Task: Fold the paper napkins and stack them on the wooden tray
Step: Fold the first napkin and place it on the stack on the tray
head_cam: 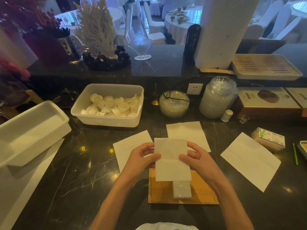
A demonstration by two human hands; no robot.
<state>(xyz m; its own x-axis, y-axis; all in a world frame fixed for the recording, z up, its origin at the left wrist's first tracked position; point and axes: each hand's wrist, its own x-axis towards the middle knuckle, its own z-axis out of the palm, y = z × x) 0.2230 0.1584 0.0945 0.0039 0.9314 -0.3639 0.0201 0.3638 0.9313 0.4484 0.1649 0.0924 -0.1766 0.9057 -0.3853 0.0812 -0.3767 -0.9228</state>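
I hold a white paper napkin point(171, 156) upright above the wooden tray point(159, 191). My left hand point(142, 159) pinches its left edge and my right hand point(193, 157) pinches its right edge, thumbs on the front. A crease runs across its middle. On the tray lies a small stack of folded napkins point(181, 190), partly hidden by the held napkin. Three flat napkins lie on the dark counter: one to the left point(127, 146) behind my left hand, one behind the held napkin point(187, 131), one to the right point(250, 160).
A clear tub of small white cups point(108, 105) stands behind, a white bin point(29, 131) at left. Jars point(216, 98) and a glass bowl point(174, 103) sit at the back, a tissue pack point(269, 138) and a green pencil point(295, 154) at right.
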